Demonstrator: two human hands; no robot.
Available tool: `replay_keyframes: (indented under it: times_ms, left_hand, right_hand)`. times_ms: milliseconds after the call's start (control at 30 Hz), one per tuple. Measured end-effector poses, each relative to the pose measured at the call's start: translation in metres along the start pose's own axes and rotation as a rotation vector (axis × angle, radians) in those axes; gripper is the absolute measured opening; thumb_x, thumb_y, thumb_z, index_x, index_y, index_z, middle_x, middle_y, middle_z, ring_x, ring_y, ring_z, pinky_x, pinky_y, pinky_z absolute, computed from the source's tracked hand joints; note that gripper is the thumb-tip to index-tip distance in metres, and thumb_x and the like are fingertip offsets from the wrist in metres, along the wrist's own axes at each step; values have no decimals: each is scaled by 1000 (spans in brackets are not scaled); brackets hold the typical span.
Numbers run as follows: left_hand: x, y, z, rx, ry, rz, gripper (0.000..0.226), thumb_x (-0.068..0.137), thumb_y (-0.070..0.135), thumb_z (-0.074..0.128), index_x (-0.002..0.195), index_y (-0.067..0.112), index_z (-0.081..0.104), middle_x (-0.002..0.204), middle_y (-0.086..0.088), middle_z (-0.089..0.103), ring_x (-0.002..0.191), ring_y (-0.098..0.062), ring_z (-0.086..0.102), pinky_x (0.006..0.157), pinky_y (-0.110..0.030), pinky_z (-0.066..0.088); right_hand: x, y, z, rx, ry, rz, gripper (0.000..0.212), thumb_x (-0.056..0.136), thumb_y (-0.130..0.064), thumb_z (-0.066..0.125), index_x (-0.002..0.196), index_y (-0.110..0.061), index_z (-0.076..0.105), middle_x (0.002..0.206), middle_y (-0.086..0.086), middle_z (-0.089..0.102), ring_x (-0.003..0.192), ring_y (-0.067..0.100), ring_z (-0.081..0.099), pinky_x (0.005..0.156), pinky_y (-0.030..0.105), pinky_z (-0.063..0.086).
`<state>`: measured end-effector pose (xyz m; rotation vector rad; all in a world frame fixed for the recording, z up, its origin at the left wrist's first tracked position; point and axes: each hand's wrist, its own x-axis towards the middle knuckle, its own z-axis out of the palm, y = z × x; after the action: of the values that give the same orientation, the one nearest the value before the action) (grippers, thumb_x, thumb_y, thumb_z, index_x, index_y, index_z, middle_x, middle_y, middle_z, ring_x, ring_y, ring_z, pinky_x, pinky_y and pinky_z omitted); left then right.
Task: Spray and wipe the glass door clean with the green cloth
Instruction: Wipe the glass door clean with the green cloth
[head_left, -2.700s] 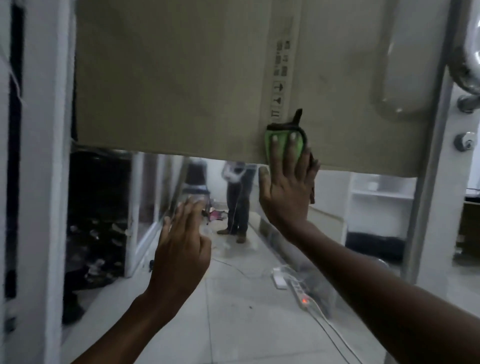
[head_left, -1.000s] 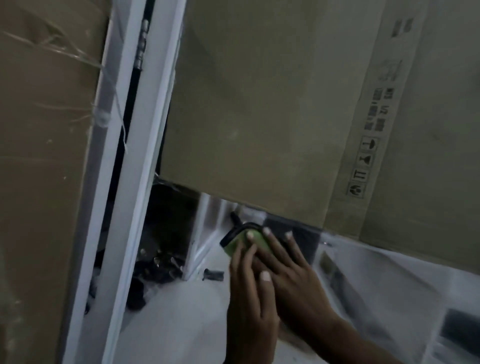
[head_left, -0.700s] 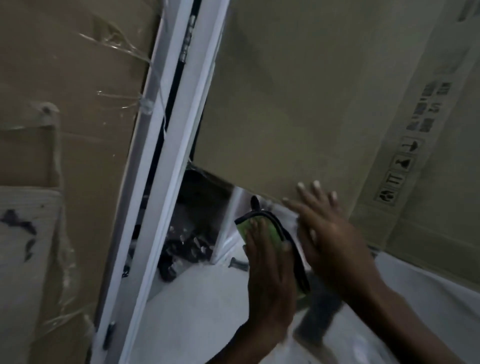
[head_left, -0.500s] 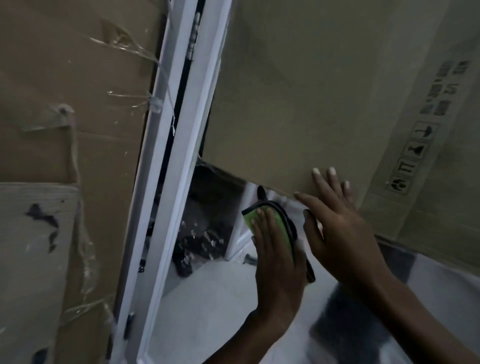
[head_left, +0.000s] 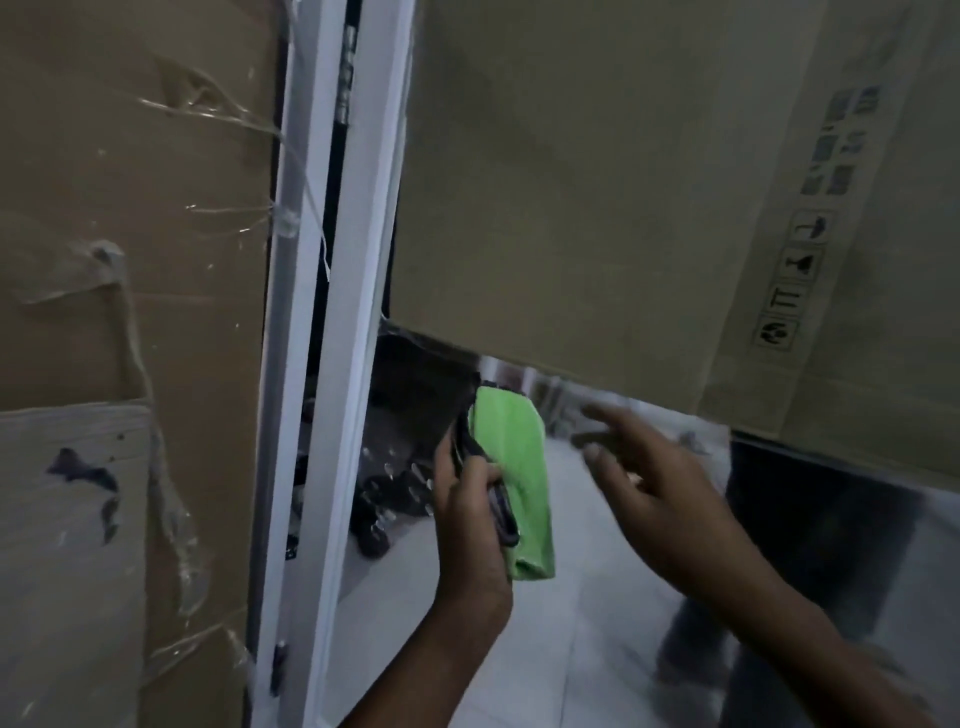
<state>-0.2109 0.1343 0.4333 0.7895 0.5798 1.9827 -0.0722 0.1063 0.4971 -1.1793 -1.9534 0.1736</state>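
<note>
The left hand (head_left: 470, 512) is raised on a bare forearm, its fingers and thumb curled in a pinch around the green cloth (head_left: 514, 478). The right hand (head_left: 660, 493) is held beside it, blurred, fingers spread and loosely extended, nothing being gripped.

pale tiled floor (head_left: 587, 639) seen through glass; dark shoes (head_left: 375, 538) on it (blurred).

Taped cardboard (head_left: 130, 208), white frame (head_left: 332, 364)
</note>
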Motion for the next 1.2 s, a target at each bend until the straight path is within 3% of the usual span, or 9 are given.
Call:
replay_keyframes:
  times_ms: [100,233,333,400,533,700,900,1033,1200]
  left_hand:
    - [-4,10,4,-114,-101,-71,56,89,0,38,131,31,59,123,-8,69,110,-30,67,86,-48,57]
    - [-7,17,0,-59,-206,-57,46,92,16,49,128,41,59,124,5,69,114,-20,67,93,-47,56]
    - [-8,17,2,166,-267,-15,51,94,23,66,137,44,47,116,21,69,103,1,67,80,-24,57]
    - [-11,15,13,268,-342,57,65,94,19,65,147,42,35,130,22,60,109,7,62,83,-17,55]
    - [-20,16,62,125,-557,40,59,100,21,55,149,45,31,141,16,55,124,-2,57,98,-27,53]
    - [-17,20,113,175,-752,-101,38,103,38,46,140,34,52,137,11,61,127,-4,56,113,-37,43]
    - [-11,24,85,463,-489,374,39,99,18,46,133,37,54,130,13,58,122,3,51,103,-32,49]
    - [15,13,35,527,-255,402,40,96,5,49,127,28,57,125,12,57,121,-3,53,103,-38,49]
    - [15,-1,-5,537,-129,308,45,95,3,47,122,38,53,124,16,51,123,-7,50,99,-47,51]
  right_hand:
    - [-5,-17,17,244,-198,229,34,98,-42,56,130,-30,54,103,-5,75,86,6,74,75,33,63]
    - [-7,-19,23,317,-103,279,21,99,-31,62,118,-23,62,101,1,76,85,11,75,74,37,64]
    - [-12,-11,12,-12,-43,197,26,99,-37,61,124,-32,57,111,-4,72,91,6,71,81,38,62]
    - [-17,-8,0,-452,155,16,41,101,-32,60,140,-27,48,123,-1,66,101,10,64,84,32,58]
    - [-27,-3,-18,-868,551,-354,54,99,-24,51,148,-2,45,146,25,50,131,37,51,103,50,49]
    - [-21,37,-48,-1094,551,-248,78,98,-31,57,154,11,23,161,39,10,152,52,11,119,68,20]
    - [11,58,-61,-1079,555,-211,68,105,-29,33,157,10,12,165,32,3,154,48,6,118,72,14]
    - [54,29,-50,-1044,595,-232,72,98,-24,37,162,-6,10,168,26,1,155,44,3,119,72,7]
    - [64,35,16,-1146,395,-460,70,104,-45,43,163,-20,15,170,15,5,157,34,4,119,71,10]
